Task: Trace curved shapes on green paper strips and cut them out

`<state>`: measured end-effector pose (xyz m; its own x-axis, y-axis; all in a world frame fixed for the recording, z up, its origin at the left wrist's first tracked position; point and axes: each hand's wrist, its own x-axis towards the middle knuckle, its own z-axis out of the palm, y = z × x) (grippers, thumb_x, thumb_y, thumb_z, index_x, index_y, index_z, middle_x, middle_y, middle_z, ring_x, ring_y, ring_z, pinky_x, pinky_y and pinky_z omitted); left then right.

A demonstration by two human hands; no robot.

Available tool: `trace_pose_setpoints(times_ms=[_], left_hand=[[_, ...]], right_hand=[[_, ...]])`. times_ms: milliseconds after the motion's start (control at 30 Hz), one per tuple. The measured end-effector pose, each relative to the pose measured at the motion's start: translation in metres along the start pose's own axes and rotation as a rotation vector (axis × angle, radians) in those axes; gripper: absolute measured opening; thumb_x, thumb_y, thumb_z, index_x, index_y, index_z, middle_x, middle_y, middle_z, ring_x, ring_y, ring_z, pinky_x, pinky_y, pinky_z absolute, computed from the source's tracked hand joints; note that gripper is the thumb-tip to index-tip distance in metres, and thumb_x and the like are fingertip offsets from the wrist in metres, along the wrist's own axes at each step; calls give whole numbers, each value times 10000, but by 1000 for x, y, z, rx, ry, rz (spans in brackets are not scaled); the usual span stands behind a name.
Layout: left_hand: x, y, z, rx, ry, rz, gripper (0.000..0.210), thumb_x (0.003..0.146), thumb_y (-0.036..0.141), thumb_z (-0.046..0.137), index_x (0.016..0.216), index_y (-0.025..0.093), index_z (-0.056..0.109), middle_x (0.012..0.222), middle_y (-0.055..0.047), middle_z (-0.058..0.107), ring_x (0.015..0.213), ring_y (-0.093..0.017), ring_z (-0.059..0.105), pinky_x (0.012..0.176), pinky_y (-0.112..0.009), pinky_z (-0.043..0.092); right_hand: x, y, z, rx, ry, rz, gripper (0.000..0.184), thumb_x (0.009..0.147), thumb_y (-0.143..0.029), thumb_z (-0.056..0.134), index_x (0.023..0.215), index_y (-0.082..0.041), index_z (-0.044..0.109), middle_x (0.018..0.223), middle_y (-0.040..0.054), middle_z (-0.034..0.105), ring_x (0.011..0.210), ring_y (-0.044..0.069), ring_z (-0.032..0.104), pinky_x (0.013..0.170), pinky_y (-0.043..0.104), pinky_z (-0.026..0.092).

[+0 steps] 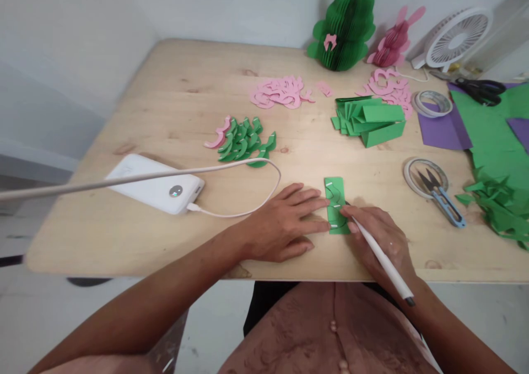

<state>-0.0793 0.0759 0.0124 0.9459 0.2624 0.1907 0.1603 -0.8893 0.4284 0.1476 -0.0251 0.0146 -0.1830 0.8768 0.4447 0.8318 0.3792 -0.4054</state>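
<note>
The left hand [285,225] lies flat with its fingers spread out. Two of its fingertips touch the left edge of a green paper strip [334,191], which is on the wooden table [185,93] between the two hands. The strip has dark curvy lines and little white marks. The fingers of the right hand [378,233] curl around a white pen [384,261] by the strip's right edge; the pen's tip is hidden. Up past the left fingers sits a pile of green curvy pieces [239,142]. To the right of the right fingers, blue snips [448,207] rest on a tape roll [408,177].
</note>
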Motion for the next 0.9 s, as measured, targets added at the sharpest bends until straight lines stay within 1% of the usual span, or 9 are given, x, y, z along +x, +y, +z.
trace_pose_setpoints(times_ms=[100, 167, 267, 333, 433, 533, 667, 900], left_hand=[[0, 0, 0, -2, 6, 2, 370, 907, 356, 563, 1259, 258, 615, 1469, -102, 488, 1382, -307, 372, 1155, -523, 246], [0, 0, 1, -1, 0, 0, 375, 908, 360, 560, 1265, 259, 611, 1471, -102, 485, 1385, -307, 368, 1157, -524, 239], [0, -1, 0, 3, -12, -6, 380, 912, 363, 552, 1274, 260, 605, 1480, -100, 474, 1389, -304, 363, 1163, -524, 227], [0, -1, 0, 3, -15, -8, 382, 907, 360, 559, 1273, 262, 605, 1482, -98, 474, 1388, -304, 363, 1162, -523, 229], [0, 0, 1, 1, -7, -8, 383, 897, 359, 576, 1268, 265, 607, 1480, -97, 476, 1388, -307, 361, 1159, -523, 234], [0, 0, 1, 3, -2, -10, 375, 902, 357, 570, 1263, 264, 609, 1481, -96, 474, 1392, -306, 357, 1161, -521, 231], [0, 0, 1, 2, 3, -10, 364, 912, 360, 552, 1258, 264, 612, 1471, -93, 485, 1387, -298, 365, 1164, -513, 229], [0, 0, 1, -1, -4, -15, 372, 904, 351, 561, 1262, 262, 609, 1478, -93, 478, 1392, -299, 360, 1169, -516, 226]], right_hand=[[2, -1, -1, 46, -6, 23, 258, 913, -116, 569, 1153, -163, 651, 994, 106, 754, 892, 236, 675, 782, 383, 544], [3, -2, -2, 103, -11, 66, 255, 919, -123, 563, 1150, -175, 656, 1012, 97, 754, 924, 232, 683, 809, 379, 544], [6, -4, -5, 204, 0, 180, 239, 929, -156, 565, 1143, -191, 666, 1044, 90, 748, 982, 224, 685, 833, 356, 544], [8, -4, -6, 285, -2, 268, 213, 932, -186, 575, 1114, -207, 684, 1054, 79, 744, 986, 213, 687, 815, 330, 551], [14, -1, -6, 384, -19, 370, 154, 928, -227, 593, 1033, -239, 704, 1000, 41, 751, 909, 185, 699, 751, 284, 560], [18, 1, -3, 436, -15, 438, 96, 917, -264, 609, 979, -238, 678, 890, 14, 744, 784, 159, 695, 663, 250, 554], [20, 1, 2, 434, -1, 469, 44, 904, -266, 614, 897, -224, 627, 752, -7, 702, 650, 135, 654, 553, 217, 511], [18, -1, 4, 331, -13, 424, 51, 896, -262, 612, 879, -216, 626, 707, -17, 659, 561, 114, 584, 481, 212, 441]])
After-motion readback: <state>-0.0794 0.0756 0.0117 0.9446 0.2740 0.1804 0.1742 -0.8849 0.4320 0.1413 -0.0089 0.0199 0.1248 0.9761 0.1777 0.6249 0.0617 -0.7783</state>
